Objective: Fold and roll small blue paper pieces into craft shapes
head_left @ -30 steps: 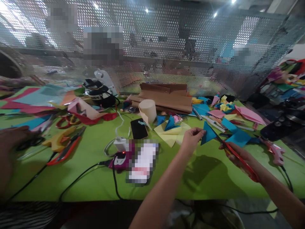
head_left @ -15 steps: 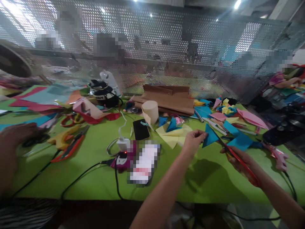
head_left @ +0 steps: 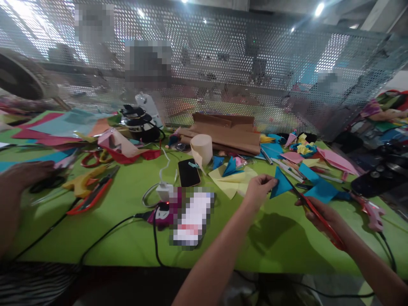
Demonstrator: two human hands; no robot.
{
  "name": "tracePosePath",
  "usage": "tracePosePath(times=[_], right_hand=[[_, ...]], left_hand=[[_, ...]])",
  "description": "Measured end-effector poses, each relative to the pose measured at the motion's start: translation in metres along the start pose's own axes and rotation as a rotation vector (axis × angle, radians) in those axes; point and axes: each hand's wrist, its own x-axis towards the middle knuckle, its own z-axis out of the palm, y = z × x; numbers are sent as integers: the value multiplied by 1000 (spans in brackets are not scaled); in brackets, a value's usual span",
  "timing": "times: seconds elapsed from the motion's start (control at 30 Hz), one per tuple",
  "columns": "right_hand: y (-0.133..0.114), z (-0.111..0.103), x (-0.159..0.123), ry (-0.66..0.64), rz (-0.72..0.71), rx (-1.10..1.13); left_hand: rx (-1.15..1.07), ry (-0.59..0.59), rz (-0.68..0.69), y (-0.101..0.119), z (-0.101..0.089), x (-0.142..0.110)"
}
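A folded blue triangle of paper [head_left: 281,183] is pinched by its left edge in my left hand [head_left: 259,190], held above the green table [head_left: 232,238]. My right hand [head_left: 323,214] grips red-handled scissors [head_left: 321,225], and their dark blades point up and left at the lower right edge of the paper. How far the blades are apart I cannot tell. Left of my hands, a blue folded paper piece [head_left: 232,168] rests on yellow paper sheets [head_left: 221,180]. More blue paper [head_left: 321,190] lies beyond my right hand.
A pink glue gun [head_left: 371,212] with its cord lies at the right. Two phones, a dark one [head_left: 189,173] and a lit one [head_left: 194,219], sit by a purple power strip [head_left: 161,214]. Another person's hand [head_left: 27,174] is at the left, near a yellow glue gun [head_left: 84,182].
My hands and the blue paper are almost where they were, with the scissors still against the paper's edge. The view has shifted very slightly.
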Motion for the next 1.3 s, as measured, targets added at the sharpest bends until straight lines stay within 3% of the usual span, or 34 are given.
tracePosePath(times=[0.23, 0.47, 1.07, 1.3], right_hand=[[-11, 1, -5, -8, -64, -33], [-4, 1, 0, 3, -112, -67], [-2, 13, 3, 15, 57, 48], [-14, 13, 1, 47, -40, -149]], left_hand=[[3, -34, -14, 2, 2, -2], [3, -46, -34, 1, 3, -3], [-16, -51, -50, 2, 3, -4], [-13, -61, -48, 1, 1, -2]])
